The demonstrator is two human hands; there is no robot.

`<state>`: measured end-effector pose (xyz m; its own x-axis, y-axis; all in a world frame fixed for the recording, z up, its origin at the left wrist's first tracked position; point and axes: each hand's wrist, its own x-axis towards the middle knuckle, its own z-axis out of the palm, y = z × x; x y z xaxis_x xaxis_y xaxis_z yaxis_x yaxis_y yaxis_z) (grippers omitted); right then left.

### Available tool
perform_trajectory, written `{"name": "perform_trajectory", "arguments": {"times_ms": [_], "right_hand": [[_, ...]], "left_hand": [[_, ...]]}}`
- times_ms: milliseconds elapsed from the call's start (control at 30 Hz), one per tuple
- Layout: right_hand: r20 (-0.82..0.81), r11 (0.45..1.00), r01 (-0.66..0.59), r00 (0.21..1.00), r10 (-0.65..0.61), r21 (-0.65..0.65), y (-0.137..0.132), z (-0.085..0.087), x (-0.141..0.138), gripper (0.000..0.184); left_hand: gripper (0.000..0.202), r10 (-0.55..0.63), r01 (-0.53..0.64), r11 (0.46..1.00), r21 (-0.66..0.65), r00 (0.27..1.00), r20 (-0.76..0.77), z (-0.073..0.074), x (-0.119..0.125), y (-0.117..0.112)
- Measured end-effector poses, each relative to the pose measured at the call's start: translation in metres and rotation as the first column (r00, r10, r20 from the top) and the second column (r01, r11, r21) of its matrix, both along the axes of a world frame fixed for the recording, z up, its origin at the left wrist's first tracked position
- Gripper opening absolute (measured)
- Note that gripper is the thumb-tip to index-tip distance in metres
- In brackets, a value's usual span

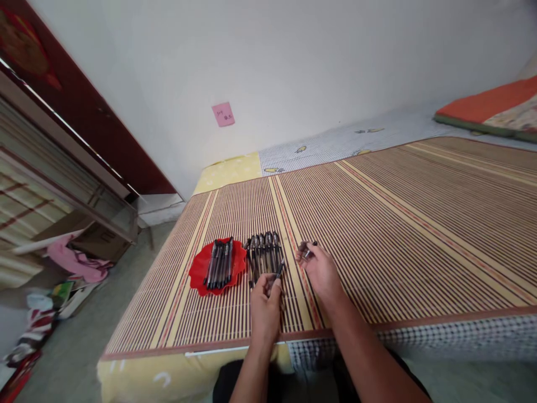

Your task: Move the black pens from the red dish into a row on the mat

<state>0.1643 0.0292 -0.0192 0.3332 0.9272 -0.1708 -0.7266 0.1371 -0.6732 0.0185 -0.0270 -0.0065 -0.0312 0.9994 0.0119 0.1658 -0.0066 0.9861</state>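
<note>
My left hand is closed around a dark pen, whose pointed end sticks up past the fingertips. To the right, apart from it, my right hand pinches a short black piece that looks like a pen cap. Just beyond my left hand, several black capped pens lie side by side in a row on the striped bamboo mat. Left of that row, a red scalloped plate carries several more black pens.
The mat covers a bed beside a white wall with a pink note stuck on it. Folded orange bedding lies at the far right. On the floor at left are a cardboard box and pink cloth.
</note>
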Motion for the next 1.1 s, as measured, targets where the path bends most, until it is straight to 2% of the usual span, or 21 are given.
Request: {"name": "perform_trajectory", "arguments": {"times_ms": [100, 200, 267, 367, 500, 633, 767, 933, 1000, 1100], "right_hand": [[0.138, 0.99, -0.139, 0.981, 0.136, 0.006, -0.003, 0.002, -0.007, 0.029], [0.309, 0.955, -0.295, 0.905, 0.292, -0.038, -0.006, 0.003, -0.015, 0.035], [0.347, 0.931, -0.359, 0.867, 0.358, -0.063, -0.008, 0.003, -0.019, 0.036], [0.378, 0.925, -0.375, 0.849, 0.368, -0.057, -0.01, 0.005, -0.019, 0.035], [0.407, 0.929, -0.367, 0.842, 0.353, -0.048, -0.011, 0.005, -0.017, 0.034], [0.34, 0.926, -0.371, 0.863, 0.374, -0.077, -0.013, 0.005, -0.018, 0.038], [0.286, 0.919, -0.387, 0.875, 0.391, -0.072, -0.014, 0.006, -0.019, 0.041], [0.306, 0.935, -0.352, 0.887, 0.346, -0.036, -0.013, 0.005, -0.019, 0.037], [0.335, 0.941, -0.336, 0.884, 0.325, -0.026, -0.012, 0.003, -0.018, 0.036], [0.356, 0.935, -0.354, 0.873, 0.334, -0.008, -0.011, 0.002, -0.015, 0.034]], "left_hand": [[0.021, 0.021, -0.021, 1.0, 0.001, 1.0, -0.02, 0.0, -0.001, 0.0], [0.017, 0.08, -0.068, 0.995, 0.079, 0.983, -0.165, -0.001, -0.003, -0.001], [0.015, 0.114, -0.076, 0.987, 0.139, 0.953, -0.282, -0.002, -0.005, -0.002], [0.015, 0.141, -0.051, 0.971, 0.233, 0.909, -0.391, -0.003, -0.007, -0.003], [0.014, 0.185, -0.026, 0.943, 0.332, 0.87, -0.456, -0.004, -0.007, -0.005], [0.015, 0.221, 0.001, 0.92, 0.393, 0.826, -0.519, -0.003, -0.005, -0.006], [0.014, 0.238, 0.003, 0.908, 0.419, 0.819, -0.522, -0.001, -0.005, -0.007], [0.012, 0.237, -0.045, 0.921, 0.388, 0.854, -0.464, 0.0, -0.003, -0.007], [0.013, 0.194, -0.056, 0.946, 0.318, 0.887, -0.42, 0.0, -0.002, -0.007], [0.024, 0.063, -0.017, 0.988, 0.156, 0.953, -0.296, 0.001, -0.001, -0.004]]}}
